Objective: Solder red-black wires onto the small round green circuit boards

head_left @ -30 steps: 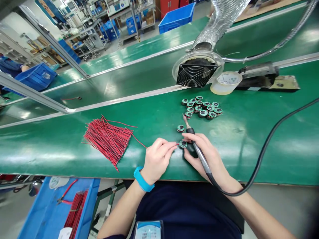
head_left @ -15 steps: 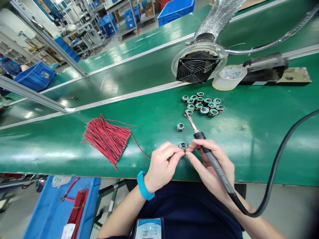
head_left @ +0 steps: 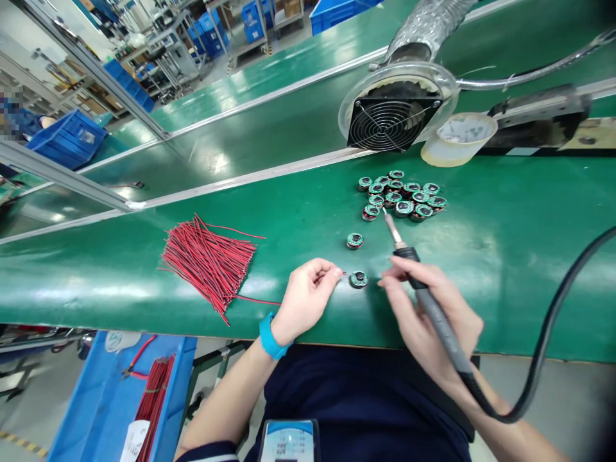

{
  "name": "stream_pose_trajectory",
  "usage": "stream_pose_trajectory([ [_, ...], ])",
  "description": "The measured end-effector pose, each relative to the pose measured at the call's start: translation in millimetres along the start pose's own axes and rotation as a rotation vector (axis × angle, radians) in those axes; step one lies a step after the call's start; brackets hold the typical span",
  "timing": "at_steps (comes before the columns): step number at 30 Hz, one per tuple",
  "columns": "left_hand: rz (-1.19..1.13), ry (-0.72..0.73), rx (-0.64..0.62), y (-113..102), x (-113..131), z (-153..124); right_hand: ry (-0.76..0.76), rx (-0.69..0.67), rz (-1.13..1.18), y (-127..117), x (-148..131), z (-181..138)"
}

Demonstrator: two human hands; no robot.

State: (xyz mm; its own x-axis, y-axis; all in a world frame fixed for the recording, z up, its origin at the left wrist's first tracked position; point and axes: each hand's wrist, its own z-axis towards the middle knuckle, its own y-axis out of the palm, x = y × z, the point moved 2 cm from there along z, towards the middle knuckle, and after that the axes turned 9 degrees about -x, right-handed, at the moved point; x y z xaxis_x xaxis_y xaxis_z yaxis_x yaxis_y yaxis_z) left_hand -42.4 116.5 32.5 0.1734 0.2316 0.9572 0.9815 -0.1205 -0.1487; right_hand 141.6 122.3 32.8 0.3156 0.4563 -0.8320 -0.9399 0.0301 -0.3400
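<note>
My left hand (head_left: 305,295) pinches a thin red wire (head_left: 260,299), whose tip pokes out past the fingers just left of a small round circuit board (head_left: 359,279). The board lies flat on the green belt, touching neither hand. My right hand (head_left: 426,314) grips a soldering iron (head_left: 433,308), its metal tip raised beside the heap of several round boards (head_left: 399,196). A lone board (head_left: 355,240) sits between that heap and the hands. A bundle of red-and-black wires (head_left: 206,266) lies left of my left hand.
A fume extractor fan (head_left: 389,122) and a tape roll (head_left: 457,138) stand beyond the boards. The iron's black cable (head_left: 553,346) curves along the right. Below the belt edge, a blue tray (head_left: 120,391) holds pliers and red wires.
My hands have parted: the left drew back left from the board, and the right moved right, with the iron tip now nearer the heap. The board stays in place.
</note>
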Motion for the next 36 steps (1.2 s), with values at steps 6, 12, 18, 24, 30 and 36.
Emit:
stream_pose_trajectory([
  [6,0.218,-0.016,-0.004,2.0,-2.7,6.1,0.064,0.103,0.118,-18.6,19.9,0.7],
  [12,0.265,-0.011,-0.007,4.0,0.3,5.2,-0.020,0.012,0.075,-20.7,25.7,-6.5],
  [18,0.281,-0.002,-0.007,3.9,-1.9,5.9,-0.025,-0.026,0.074,-21.9,22.9,-4.9],
  [24,0.309,0.011,0.004,5.7,-0.8,5.8,0.013,-0.048,0.099,-21.8,27.8,-7.0],
  [30,0.328,0.017,0.010,6.1,0.6,5.4,0.031,-0.076,0.133,-20.8,26.5,-5.3],
  [36,0.349,0.030,0.005,5.9,0.2,5.4,0.050,-0.077,0.131,-20.7,25.7,-4.9],
])
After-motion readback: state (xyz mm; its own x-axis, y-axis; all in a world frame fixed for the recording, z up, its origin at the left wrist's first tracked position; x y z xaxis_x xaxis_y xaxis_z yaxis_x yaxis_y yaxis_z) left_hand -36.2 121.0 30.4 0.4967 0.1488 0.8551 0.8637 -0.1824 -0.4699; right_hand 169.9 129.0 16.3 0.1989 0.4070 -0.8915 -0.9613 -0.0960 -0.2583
